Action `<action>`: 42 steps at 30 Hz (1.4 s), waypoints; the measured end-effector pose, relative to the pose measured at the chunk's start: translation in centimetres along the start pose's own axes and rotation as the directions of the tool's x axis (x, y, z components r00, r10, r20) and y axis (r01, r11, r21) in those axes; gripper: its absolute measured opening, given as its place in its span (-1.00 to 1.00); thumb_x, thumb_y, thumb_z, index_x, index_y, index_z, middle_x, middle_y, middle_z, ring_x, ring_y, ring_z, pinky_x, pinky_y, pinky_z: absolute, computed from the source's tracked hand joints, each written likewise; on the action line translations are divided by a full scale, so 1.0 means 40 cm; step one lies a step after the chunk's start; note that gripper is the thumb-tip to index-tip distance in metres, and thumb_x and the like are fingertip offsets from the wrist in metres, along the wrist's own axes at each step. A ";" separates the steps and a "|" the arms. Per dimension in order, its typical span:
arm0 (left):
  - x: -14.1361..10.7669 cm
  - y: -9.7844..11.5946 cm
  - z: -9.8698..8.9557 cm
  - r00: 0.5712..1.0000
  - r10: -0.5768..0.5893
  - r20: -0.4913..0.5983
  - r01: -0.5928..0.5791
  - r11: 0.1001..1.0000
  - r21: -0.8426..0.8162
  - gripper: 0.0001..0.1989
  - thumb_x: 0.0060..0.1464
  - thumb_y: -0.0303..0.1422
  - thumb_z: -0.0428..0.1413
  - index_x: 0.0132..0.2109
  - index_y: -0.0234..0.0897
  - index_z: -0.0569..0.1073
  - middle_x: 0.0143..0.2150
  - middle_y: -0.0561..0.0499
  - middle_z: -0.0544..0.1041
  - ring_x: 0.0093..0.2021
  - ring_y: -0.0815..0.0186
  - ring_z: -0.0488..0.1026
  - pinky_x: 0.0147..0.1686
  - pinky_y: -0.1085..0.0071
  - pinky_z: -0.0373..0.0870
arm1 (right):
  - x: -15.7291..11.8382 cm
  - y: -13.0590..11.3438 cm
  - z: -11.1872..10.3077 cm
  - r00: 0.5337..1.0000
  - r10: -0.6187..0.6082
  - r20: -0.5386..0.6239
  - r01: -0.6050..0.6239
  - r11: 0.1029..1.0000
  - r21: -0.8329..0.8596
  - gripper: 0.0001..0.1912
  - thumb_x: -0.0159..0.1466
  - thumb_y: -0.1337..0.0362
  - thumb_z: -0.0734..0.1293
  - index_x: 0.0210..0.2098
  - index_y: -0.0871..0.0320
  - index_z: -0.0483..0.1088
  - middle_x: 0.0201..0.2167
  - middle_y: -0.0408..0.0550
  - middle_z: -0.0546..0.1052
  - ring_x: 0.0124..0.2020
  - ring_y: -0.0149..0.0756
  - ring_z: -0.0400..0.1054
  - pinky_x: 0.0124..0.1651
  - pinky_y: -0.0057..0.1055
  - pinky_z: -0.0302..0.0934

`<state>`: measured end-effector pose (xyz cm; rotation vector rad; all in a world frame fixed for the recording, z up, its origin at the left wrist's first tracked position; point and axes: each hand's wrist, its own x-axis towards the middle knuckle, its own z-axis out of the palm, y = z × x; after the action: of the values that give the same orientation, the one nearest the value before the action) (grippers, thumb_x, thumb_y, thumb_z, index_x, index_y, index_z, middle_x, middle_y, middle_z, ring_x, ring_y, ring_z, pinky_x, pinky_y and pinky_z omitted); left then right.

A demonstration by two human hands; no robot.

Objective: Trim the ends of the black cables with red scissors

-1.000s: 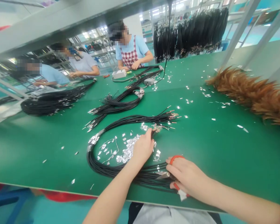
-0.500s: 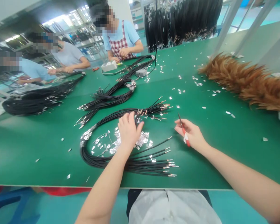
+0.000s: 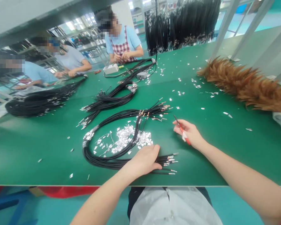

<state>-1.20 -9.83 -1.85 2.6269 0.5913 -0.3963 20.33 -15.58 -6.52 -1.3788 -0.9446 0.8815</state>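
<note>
A bundle of thin black cables (image 3: 112,162) lies curved like a C in front of me, with stripped, metallic ends at the right. Silvery wrapping (image 3: 90,135) binds its left bend. My left hand (image 3: 146,159) is curled over the lower strands near their ends, its fingertips partly hidden. In my right hand (image 3: 189,132), off to the right over the table, is a slim red-handled pointed tool (image 3: 184,134) with a dark tip and white wrap; its exact kind is unclear. Between the cable arms lies a heap of silver foil scraps (image 3: 124,137).
More cable bundles (image 3: 117,100) lie farther back, with a large one (image 3: 42,100) at the left. A brown feather duster (image 3: 245,84) rests at right. Co-workers (image 3: 124,43) sit across the green table (image 3: 213,150). Black cables (image 3: 182,25) hang behind.
My left hand has moved from the upper cable ends down to the lower strands. Some strands now curve up to the upper ends. My right hand keeps the tool, nearly in place.
</note>
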 end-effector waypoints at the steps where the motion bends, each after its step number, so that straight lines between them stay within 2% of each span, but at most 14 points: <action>1: 0.001 0.003 -0.001 1.000 0.014 0.021 -0.014 1.000 0.019 -0.68 -0.03 -0.23 0.06 -0.14 -0.27 0.24 -0.26 -0.07 0.40 -0.25 0.17 0.35 -0.32 0.34 0.24 | -0.001 0.000 0.000 1.000 0.007 0.005 -0.007 1.000 -0.010 -0.65 -0.02 0.09 0.37 -0.29 0.14 0.32 -0.55 -0.20 0.34 -0.57 -0.45 0.18 -0.50 -0.45 0.10; 4: 0.007 0.016 0.006 0.997 0.065 0.033 -0.067 0.994 0.083 -0.88 -0.01 -0.31 -0.02 -0.30 -0.24 0.26 -0.37 -0.01 0.39 -0.34 0.22 0.34 -0.42 0.38 0.20 | -0.006 -0.002 0.001 0.999 0.031 0.020 -0.030 0.999 -0.025 -0.66 0.00 0.12 0.36 -0.27 0.13 0.31 -0.55 -0.20 0.35 -0.58 -0.46 0.17 -0.53 -0.47 0.07; 7: 0.023 0.019 0.014 0.997 0.056 -0.052 -0.050 0.993 0.111 -0.96 -0.10 -0.40 -0.02 -0.42 -0.25 0.24 -0.36 -0.02 0.37 -0.33 0.24 0.33 -0.43 0.40 0.17 | -0.010 -0.009 0.003 1.000 0.028 0.014 -0.027 0.999 -0.035 -0.65 -0.03 0.13 0.37 -0.28 0.14 0.32 -0.53 -0.17 0.37 -0.54 -0.43 0.21 -0.48 -0.45 0.11; 9: 0.036 0.008 0.012 0.994 -0.009 -0.111 0.013 0.999 0.034 -0.96 -0.13 -0.43 -0.03 -0.43 -0.25 0.23 -0.41 0.01 0.34 -0.37 0.28 0.31 -0.44 0.41 0.16 | -0.010 -0.015 0.004 1.000 0.017 0.004 -0.017 0.999 -0.047 -0.63 -0.05 0.12 0.38 -0.30 0.16 0.32 -0.53 -0.16 0.37 -0.52 -0.41 0.23 -0.43 -0.42 0.15; 11: 0.049 -0.012 0.003 0.981 -0.098 -0.169 0.073 0.986 -0.147 -0.96 -0.11 -0.41 -0.03 -0.43 -0.24 0.21 -0.50 0.08 0.29 -0.45 0.33 0.29 -0.46 0.43 0.16 | -0.010 -0.021 0.005 1.000 0.014 -0.002 -0.014 0.998 -0.054 -0.61 -0.08 0.10 0.40 -0.31 0.16 0.33 -0.53 -0.16 0.38 -0.50 -0.39 0.24 -0.40 -0.39 0.16; 13: 0.061 -0.039 -0.011 0.965 -0.177 -0.194 0.082 0.905 -0.417 -0.90 -0.05 -0.34 -0.03 -0.42 -0.23 0.18 -0.56 0.13 0.25 -0.51 0.37 0.27 -0.51 0.46 0.18 | -0.008 -0.026 0.005 0.999 0.026 -0.019 -0.027 0.999 -0.042 -0.60 -0.11 0.09 0.42 -0.33 0.16 0.33 -0.54 -0.16 0.38 -0.52 -0.40 0.24 -0.40 -0.38 0.17; 15: 0.071 -0.064 -0.027 0.964 -0.217 -0.154 0.055 0.730 -0.681 -0.85 -0.01 -0.26 -0.03 -0.39 -0.22 0.17 -0.59 0.16 0.25 -0.58 0.41 0.26 -0.59 0.51 0.18 | -0.006 -0.034 0.006 0.997 0.058 -0.052 -0.058 0.998 0.001 -0.60 -0.11 0.09 0.42 -0.35 0.16 0.32 -0.56 -0.19 0.36 -0.56 -0.42 0.23 -0.44 -0.39 0.16; 17: 0.077 -0.084 -0.042 0.967 -0.218 -0.132 0.013 0.558 -0.830 -0.82 0.00 -0.22 -0.03 -0.34 -0.24 0.20 -0.63 0.17 0.27 -0.64 0.45 0.23 -0.66 0.55 0.14 | -0.001 -0.048 0.009 0.992 0.089 -0.091 -0.085 0.995 0.053 -0.62 -0.09 0.10 0.42 -0.36 0.16 0.30 -0.59 -0.21 0.33 -0.59 -0.44 0.21 -0.49 -0.41 0.15; 20: 0.081 -0.104 -0.059 0.965 -0.214 -0.150 -0.045 0.430 -0.902 -0.78 0.02 -0.20 -0.03 -0.36 -0.30 0.26 -0.64 0.12 0.33 -0.69 0.49 0.21 -0.68 0.56 0.13 | 0.012 -0.083 0.022 0.990 0.091 -0.106 -0.081 0.992 0.095 -0.65 -0.08 0.13 0.42 -0.38 0.16 0.28 -0.59 -0.21 0.33 -0.60 -0.45 0.21 -0.50 -0.42 0.17; 25: 0.077 -0.121 -0.070 0.952 -0.236 -0.193 -0.112 0.319 -0.941 -0.81 -0.01 -0.24 0.03 -0.37 -0.29 0.27 -0.61 0.11 0.37 -0.69 0.48 0.22 -0.67 0.54 0.15 | 0.053 -0.142 0.069 0.998 0.049 -0.037 -0.045 0.992 0.122 -0.67 -0.09 0.17 0.44 -0.41 0.16 0.29 -0.54 -0.20 0.37 -0.55 -0.45 0.25 -0.41 -0.40 0.21; 29: 0.071 -0.125 -0.074 0.934 -0.244 -0.262 -0.188 0.290 -0.938 -0.83 -0.11 -0.38 0.12 -0.37 -0.29 0.25 -0.63 0.17 0.31 -0.69 0.52 0.19 -0.66 0.57 0.12 | 0.083 -0.141 0.114 0.998 0.030 0.048 -0.037 0.991 0.132 -0.71 -0.07 0.20 0.43 -0.43 0.17 0.29 -0.50 -0.17 0.41 -0.49 -0.42 0.29 -0.35 -0.38 0.22; 32: 0.068 -0.124 -0.078 0.932 -0.254 -0.260 -0.181 0.297 -0.938 -0.84 -0.11 -0.40 0.11 -0.39 -0.29 0.24 -0.64 0.18 0.29 -0.70 0.52 0.18 -0.67 0.57 0.09 | 0.092 -0.132 0.141 0.992 0.014 0.127 -0.035 0.986 0.163 -0.73 -0.05 0.25 0.42 -0.39 0.17 0.29 -0.41 -0.11 0.45 -0.39 -0.37 0.33 -0.30 -0.37 0.22; 37: 0.071 -0.125 -0.078 0.934 -0.262 -0.242 -0.171 0.266 -0.949 -0.87 -0.04 -0.35 0.05 -0.34 -0.28 0.25 -0.61 0.14 0.33 -0.64 0.46 0.24 -0.61 0.52 0.19 | 0.090 -0.140 0.163 0.987 0.031 0.157 -0.065 0.974 0.217 -0.72 -0.03 0.24 0.41 -0.38 0.15 0.27 -0.45 -0.14 0.43 -0.49 -0.43 0.30 -0.38 -0.41 0.22; 42: 0.077 -0.127 -0.062 0.906 -0.274 -0.321 -0.201 0.390 -0.899 -0.92 -0.01 -0.38 0.02 -0.31 -0.27 0.28 -0.51 0.12 0.35 -0.50 0.43 0.33 -0.46 0.48 0.26 | 0.095 -0.139 0.166 0.991 -0.022 0.135 0.013 0.998 0.066 -0.73 -0.04 0.19 0.41 -0.42 0.14 0.27 -0.51 -0.20 0.37 -0.49 -0.44 0.27 -0.37 -0.42 0.20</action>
<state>-0.41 -3.47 -2.48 1.5310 0.7207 0.4581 15.47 -9.60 -1.05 -1.2654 -1.0209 0.9943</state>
